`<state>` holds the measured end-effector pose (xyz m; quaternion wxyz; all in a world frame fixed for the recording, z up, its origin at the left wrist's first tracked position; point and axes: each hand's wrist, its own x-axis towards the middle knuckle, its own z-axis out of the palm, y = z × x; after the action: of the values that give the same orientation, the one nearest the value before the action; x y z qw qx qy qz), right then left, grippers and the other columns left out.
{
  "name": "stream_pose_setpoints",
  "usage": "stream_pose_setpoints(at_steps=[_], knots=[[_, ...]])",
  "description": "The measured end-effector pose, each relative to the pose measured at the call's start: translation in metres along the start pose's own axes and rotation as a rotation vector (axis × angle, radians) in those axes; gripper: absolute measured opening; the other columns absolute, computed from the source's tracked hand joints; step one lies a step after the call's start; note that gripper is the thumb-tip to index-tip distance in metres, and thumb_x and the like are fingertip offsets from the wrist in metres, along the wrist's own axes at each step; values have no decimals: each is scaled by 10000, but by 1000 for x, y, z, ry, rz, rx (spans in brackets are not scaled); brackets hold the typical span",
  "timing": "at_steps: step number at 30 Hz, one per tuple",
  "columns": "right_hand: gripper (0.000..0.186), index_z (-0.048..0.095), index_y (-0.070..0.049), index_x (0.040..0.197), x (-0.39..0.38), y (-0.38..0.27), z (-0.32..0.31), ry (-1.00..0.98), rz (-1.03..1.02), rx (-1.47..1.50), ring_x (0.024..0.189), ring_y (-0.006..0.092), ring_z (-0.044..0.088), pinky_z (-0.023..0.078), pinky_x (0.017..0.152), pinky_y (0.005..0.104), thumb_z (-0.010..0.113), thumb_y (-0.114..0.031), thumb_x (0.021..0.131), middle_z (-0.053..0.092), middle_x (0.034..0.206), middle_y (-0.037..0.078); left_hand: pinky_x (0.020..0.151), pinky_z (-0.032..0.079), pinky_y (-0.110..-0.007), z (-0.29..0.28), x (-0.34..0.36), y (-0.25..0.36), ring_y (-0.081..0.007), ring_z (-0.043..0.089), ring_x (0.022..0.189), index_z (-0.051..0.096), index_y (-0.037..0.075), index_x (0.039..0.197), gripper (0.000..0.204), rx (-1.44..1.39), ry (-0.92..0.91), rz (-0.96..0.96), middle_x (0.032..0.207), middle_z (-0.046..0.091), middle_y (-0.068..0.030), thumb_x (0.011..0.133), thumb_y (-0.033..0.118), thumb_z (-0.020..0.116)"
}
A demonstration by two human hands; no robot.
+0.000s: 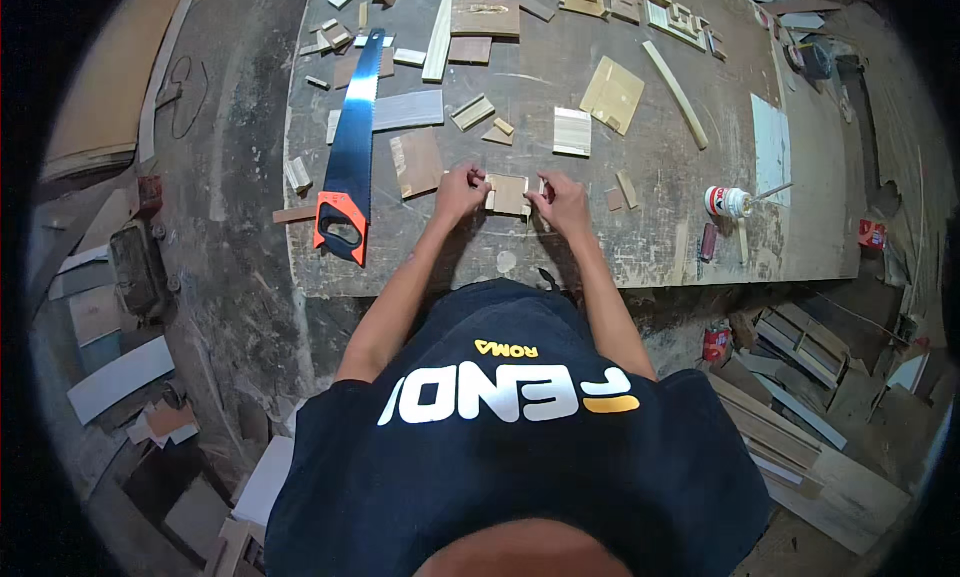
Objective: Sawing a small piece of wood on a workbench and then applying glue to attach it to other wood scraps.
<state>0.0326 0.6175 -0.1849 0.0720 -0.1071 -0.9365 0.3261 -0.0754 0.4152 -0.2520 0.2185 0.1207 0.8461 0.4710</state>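
Note:
A small square wooden piece (508, 195) with narrow pale strips at its sides lies on the worn workbench (660, 252) in front of me. My left hand (462, 192) grips its left end between thumb and fingers. My right hand (560, 201) is closed at its right end, with thumb and forefinger at the narrow strip. A hand saw (343, 217) with an orange and black handle lies left of my left hand. A brown board (413, 159) is just beyond that hand. A small wooden strip (627, 188) lies right of my right hand.
Loose wooden blocks and boards (483, 17) are scattered over the bench's back half. An open white glue bottle (727, 202) and a small maroon object (708, 239) sit at the right. Stacked offcuts (800, 347) lie below the bench's right side, more scraps (120, 377) at lower left.

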Motion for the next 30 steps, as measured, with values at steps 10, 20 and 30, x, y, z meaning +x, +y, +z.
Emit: stream_pose_setpoints(at_steps=[10, 20, 30], knots=[[430, 674, -64, 1058, 3, 5, 5, -89, 75, 75, 697, 291, 636, 511, 671, 384, 816, -178, 669, 646, 789, 129, 707, 539, -365, -4, -3, 9, -290, 693, 760, 662, 17, 938, 276, -5, -23, -10, 812, 703, -151, 731, 191, 719], [403, 683, -75, 1049, 9, 15, 9, -108, 32, 128, 721, 285, 626, 510, 678, 379, 797, -155, 672, 635, 797, 121, 707, 541, -368, -6, -3, 12, -282, 690, 750, 654, 16, 920, 270, 6, -41, -9, 815, 704, -144, 733, 200, 717], [384, 693, -70, 1037, 10, 16, 7, -146, 51, 140, 719, 292, 625, 512, 676, 377, 787, -137, 670, 633, 790, 129, 686, 539, -369, -1, 1, 3, -295, 684, 733, 651, 19, 909, 254, 20, -36, -12, 798, 694, -160, 730, 191, 705]])
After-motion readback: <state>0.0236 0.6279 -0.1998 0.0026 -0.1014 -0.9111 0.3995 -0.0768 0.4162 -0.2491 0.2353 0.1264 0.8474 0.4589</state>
